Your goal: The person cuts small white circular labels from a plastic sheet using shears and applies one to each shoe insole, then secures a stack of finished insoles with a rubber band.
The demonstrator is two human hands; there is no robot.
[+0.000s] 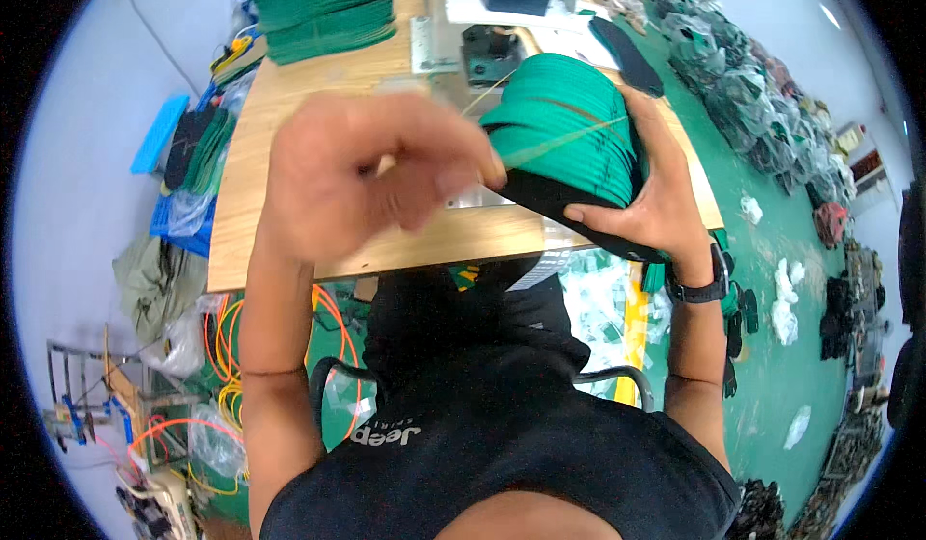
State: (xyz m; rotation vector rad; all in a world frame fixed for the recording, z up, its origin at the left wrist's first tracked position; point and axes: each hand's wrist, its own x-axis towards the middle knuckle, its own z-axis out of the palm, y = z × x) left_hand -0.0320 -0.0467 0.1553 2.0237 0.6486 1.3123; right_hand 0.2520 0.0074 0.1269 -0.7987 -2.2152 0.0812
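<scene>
A thick stack of green insoles (561,125) with a black face stands tilted at the table's front right. My right hand (661,188) grips its right side, with the thumb across the black insole (569,210) nearest me and the fingers behind. My left hand (371,169), blurred by motion, is curled in a pinch at the stack's left edge. From its fingertips a thin, see-through yellowish band (569,142) runs taut across the green insoles. A second thin strand reaches the stack's far left side.
A tall pile of green insoles (323,10) stands at the table's (289,193) far left. Behind the stack is a machine (492,53), with a loose dark insole (625,55) to its right. Orange and yellow hoses (227,347) lie on the floor at left; bagged goods (743,87) line the right.
</scene>
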